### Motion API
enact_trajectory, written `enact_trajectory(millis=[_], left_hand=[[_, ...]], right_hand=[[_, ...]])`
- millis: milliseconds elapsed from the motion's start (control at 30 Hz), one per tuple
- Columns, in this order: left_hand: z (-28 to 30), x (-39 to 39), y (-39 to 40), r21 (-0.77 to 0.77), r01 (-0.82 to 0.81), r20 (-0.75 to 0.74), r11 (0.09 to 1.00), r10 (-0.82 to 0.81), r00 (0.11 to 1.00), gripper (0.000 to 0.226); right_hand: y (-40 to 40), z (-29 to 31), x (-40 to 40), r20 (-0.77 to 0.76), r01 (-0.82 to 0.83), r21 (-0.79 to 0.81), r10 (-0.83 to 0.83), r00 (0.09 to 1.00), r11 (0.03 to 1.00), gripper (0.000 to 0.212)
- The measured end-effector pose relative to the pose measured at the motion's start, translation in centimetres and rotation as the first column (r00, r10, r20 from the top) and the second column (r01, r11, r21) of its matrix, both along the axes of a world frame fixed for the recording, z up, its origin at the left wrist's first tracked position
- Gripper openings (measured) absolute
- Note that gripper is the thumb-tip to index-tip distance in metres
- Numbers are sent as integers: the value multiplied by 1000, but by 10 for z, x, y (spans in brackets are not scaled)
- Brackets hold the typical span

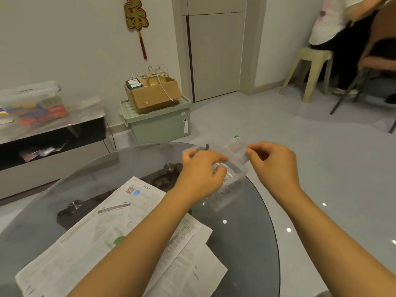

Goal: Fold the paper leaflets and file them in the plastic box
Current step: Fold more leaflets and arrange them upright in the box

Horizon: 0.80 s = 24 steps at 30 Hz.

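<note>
While the clear plastic box [230,179] sits on the round glass table [252,243], the left hand [201,172] curls over folded paper inside it and the right hand [272,163] pinches its transparent lid flap [236,147]. 2 unfolded printed leaflets [120,239], text illegible, lie beside it.

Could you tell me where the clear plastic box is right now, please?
The plastic box sits on the glass table at its far right side, between the left hand and the right hand, just beyond the unfolded leaflets.
</note>
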<state>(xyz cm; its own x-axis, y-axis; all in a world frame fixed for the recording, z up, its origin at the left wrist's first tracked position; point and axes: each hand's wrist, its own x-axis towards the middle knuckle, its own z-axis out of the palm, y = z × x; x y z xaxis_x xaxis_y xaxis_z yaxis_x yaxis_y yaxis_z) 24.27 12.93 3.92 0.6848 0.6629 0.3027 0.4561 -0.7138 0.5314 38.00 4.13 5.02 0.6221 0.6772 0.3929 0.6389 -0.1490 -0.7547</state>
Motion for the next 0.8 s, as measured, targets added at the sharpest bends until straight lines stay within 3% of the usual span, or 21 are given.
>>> enact_trajectory(millis=[133,300,467,800], left_hand=[[-5,11,8,126,216,-309,968,-169,936,54],[-14,14,16,223,280,-426,934,-165,890,74],[-17,12,16,247,254,-385,935,-146,911,81],[-23,11,18,232,242,-277,942,-175,945,73]], right_hand=[[10,-11,2,87,2,-87,6,996,996,17],[19,-18,-5,264,49,-162,-5,965,986,16],[22,-20,-14,318,103,-211,-31,948,972,15],[30,-12,-14,391,134,-505,87,916,853,24]])
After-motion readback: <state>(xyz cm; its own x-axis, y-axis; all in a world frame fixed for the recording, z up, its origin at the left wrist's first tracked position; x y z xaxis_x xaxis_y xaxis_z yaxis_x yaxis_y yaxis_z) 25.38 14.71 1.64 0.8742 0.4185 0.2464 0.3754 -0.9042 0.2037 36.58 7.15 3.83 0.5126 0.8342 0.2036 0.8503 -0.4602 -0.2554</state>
